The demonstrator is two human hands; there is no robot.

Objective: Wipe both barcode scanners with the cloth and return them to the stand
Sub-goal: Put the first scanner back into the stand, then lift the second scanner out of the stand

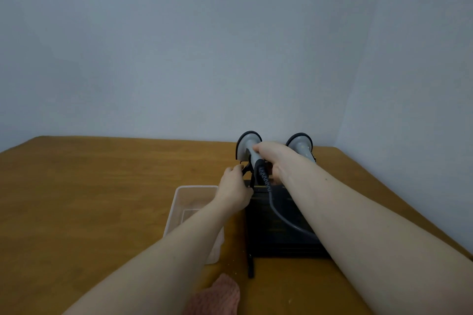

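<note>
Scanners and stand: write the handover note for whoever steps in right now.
Right hand: grips the left scanner by its handle, at the stand.
Left hand: fingers on the stand's black bracket, steadying it.
Right scanner: sits in the stand, untouched.
Cloth: pink, lying on the table at the near edge, in neither hand.
Done: cannot tell whether either scanner was wiped.
Left: confirm wiping; seat both scanners.

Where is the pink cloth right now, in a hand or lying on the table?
Lying on the table: the pink cloth sits by the near edge, neither hand touching it.
</note>
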